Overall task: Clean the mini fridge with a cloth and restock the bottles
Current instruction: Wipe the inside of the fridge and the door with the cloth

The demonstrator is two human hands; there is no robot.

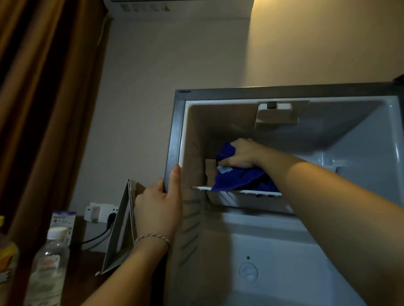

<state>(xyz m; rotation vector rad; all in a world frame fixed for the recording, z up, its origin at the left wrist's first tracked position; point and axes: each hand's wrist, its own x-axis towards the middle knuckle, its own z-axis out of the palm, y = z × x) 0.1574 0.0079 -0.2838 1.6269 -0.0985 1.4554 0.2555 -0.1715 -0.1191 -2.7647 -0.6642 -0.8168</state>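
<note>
Right hand (240, 154): reaches deep into the open mini fridge (370, 142), its grip curled tight round a bunched blue cloth (239, 177).
Cloth: pressed toward the back left corner of the upper compartment, draping onto the white wire shelf (250, 192).
Left hand (159, 207): grip clasps the fridge's dark left front edge, thumb laid up along the front, fingers wrapped round the outer side.
Bottles: a clear water bottle (46, 273) with a white cap and a yellow-capped bottle (0, 255) stand on the dark worktop (85, 266) at left, well apart from the fridge.
Beside them: a small carton (63, 222).
</note>
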